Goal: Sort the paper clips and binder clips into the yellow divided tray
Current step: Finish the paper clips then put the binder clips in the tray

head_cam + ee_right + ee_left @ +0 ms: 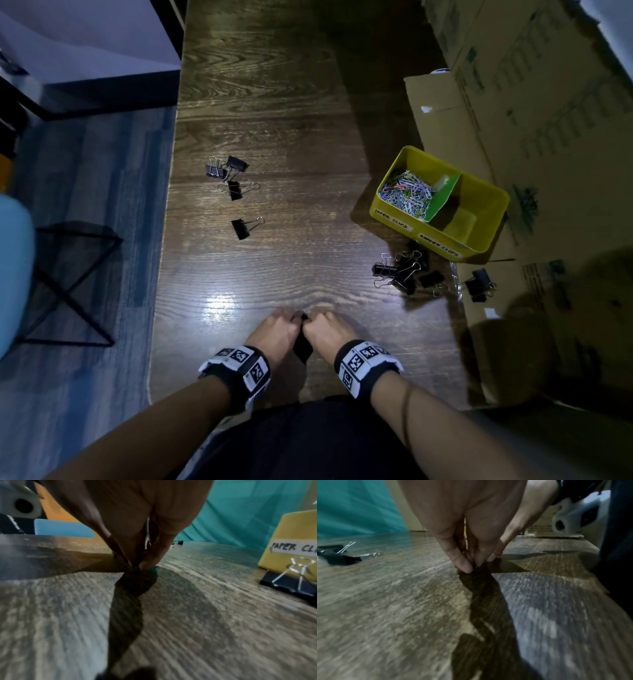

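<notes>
My left hand [291,317] and right hand [315,317] meet near the table's front edge. Together they pinch a small dark object [475,567] just above the wood; I cannot tell what it is. The left wrist view shows my left hand [471,568] with thumb and fingertips closed on it, and in the right wrist view my right hand [137,565] pinches it too. The yellow divided tray [404,219] stands far right, with coloured paper clips [409,197] in its left compartment. Black binder clips lie in a left group [236,178] and a right group [404,272].
A single binder clip [245,229] lies mid-table, and another [478,284] sits on the flat cardboard [445,113] under the tray. Cardboard boxes [531,85] fill the right side. The table's left edge drops to the floor, where a black wire stool [68,281] stands.
</notes>
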